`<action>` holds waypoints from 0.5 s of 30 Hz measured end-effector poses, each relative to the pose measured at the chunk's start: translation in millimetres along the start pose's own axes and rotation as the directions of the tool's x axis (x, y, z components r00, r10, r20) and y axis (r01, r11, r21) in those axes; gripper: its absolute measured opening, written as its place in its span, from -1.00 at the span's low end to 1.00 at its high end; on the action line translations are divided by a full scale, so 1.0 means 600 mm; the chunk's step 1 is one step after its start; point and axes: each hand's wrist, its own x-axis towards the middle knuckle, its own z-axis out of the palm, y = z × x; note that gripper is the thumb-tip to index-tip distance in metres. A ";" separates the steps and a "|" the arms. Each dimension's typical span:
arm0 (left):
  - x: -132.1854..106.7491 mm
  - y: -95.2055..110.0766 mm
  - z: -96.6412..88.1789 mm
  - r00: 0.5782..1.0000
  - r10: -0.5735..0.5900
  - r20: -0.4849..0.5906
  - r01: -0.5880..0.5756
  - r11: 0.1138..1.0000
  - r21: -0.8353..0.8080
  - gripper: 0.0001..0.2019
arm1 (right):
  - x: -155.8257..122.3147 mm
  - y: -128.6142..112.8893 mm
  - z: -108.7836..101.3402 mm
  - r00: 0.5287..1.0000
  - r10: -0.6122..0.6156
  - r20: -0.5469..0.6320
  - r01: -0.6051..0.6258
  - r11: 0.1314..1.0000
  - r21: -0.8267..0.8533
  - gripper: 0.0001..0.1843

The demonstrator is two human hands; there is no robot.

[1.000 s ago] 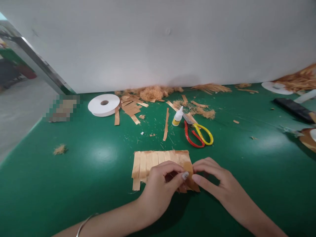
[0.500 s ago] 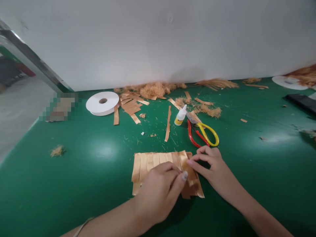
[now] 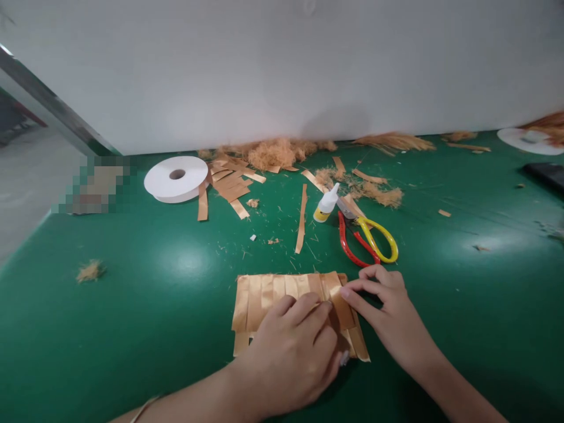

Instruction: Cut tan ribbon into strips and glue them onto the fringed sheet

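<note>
A flat panel of golden-tan ribbon strips, laid side by side and overlapping, lies in front of me. My left hand rests over its lower middle, fingers curled down onto a strip on the right side and the thumb low by the bottom edge. That hand hides much of the panel and the exact grip. At the panel's right side, my right hand pinches the edge of a ribbon strip between thumb and index finger, the other fingers bent. Just beyond the right hand lie scissors with one red and one yellow handle.
A small white glue bottle stands by the scissors. A white roll, cut ribbon pieces and frayed tan fibres lie along the wall. One loose strip lies mid-table. A dark object is at far right.
My left thumb has moved down toward the panel's lower edge, and the left fingers press further over the strip. The right hand keeps its pinch. The view has shifted slightly.
</note>
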 end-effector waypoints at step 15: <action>-0.003 0.001 0.001 1.000 -0.018 0.016 0.018 1.000 -0.003 -0.78 | -0.003 0.005 0.001 0.999 -0.048 0.007 0.048 0.999 -0.006 -0.63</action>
